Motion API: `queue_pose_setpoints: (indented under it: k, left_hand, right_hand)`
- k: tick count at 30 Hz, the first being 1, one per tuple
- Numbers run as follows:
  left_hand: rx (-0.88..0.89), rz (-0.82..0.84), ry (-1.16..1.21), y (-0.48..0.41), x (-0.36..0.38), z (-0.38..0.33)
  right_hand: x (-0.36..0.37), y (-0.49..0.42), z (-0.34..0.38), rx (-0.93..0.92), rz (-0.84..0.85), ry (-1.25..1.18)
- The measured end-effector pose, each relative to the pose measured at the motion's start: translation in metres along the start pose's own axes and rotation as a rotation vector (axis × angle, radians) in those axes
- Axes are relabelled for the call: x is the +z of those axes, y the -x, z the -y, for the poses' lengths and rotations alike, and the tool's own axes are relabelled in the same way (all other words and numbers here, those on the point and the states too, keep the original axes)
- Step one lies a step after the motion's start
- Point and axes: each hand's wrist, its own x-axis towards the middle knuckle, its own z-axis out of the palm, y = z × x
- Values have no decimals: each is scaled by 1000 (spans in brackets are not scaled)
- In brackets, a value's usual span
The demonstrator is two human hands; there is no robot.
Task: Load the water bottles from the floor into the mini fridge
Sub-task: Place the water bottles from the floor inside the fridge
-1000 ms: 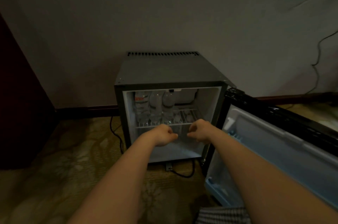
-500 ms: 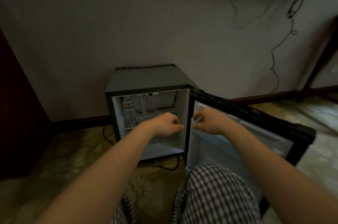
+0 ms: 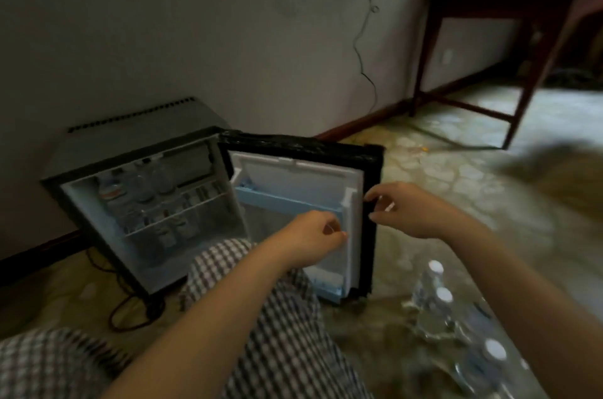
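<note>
The black mini fridge (image 3: 107,144) stands open against the wall, with several clear water bottles (image 3: 140,186) on its wire shelf. Its door (image 3: 370,203) swings out to the right, white inside with a blue rack. My left hand (image 3: 313,238) hovers in front of the door's inner face, fingers loosely curled, holding nothing. My right hand (image 3: 408,209) is by the door's outer edge, fingers apart, empty. On the floor at lower right lie several clear bottles with white caps (image 3: 443,297), blurred.
A dark wooden table (image 3: 522,39) stands against the wall at the right. Cables (image 3: 365,49) hang down the wall, and a black cord (image 3: 127,310) loops on the patterned carpet in front of the fridge. My checked trouser legs (image 3: 284,317) fill the foreground.
The view has swung right and down, and both hands have moved right, from the fridge's shelf opening to the open door. The bottles on the floor have come into view.
</note>
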Motion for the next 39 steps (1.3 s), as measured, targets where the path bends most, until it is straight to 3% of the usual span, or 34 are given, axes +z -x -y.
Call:
queue_pose_setpoints:
  k: [10,15,22,29,39]
  left_hand:
    - [-45,190,139,-45,142,-23]
    - [-74,263,170,-51,191,-31]
    - [-158,380,168,-59,226,-21]
    - [-179,402,147,-55,236,-12]
    - [-72,322,254,-40,226,-17]
  right_hand:
    - [83,84,-179,451,142,-30]
    - [142,107,-226,598,193,-24]
    - [188,98,-246,660,174,69]
    - [200,103,-254,640,61,71]
    - [141,110,-192,377,-453,-329]
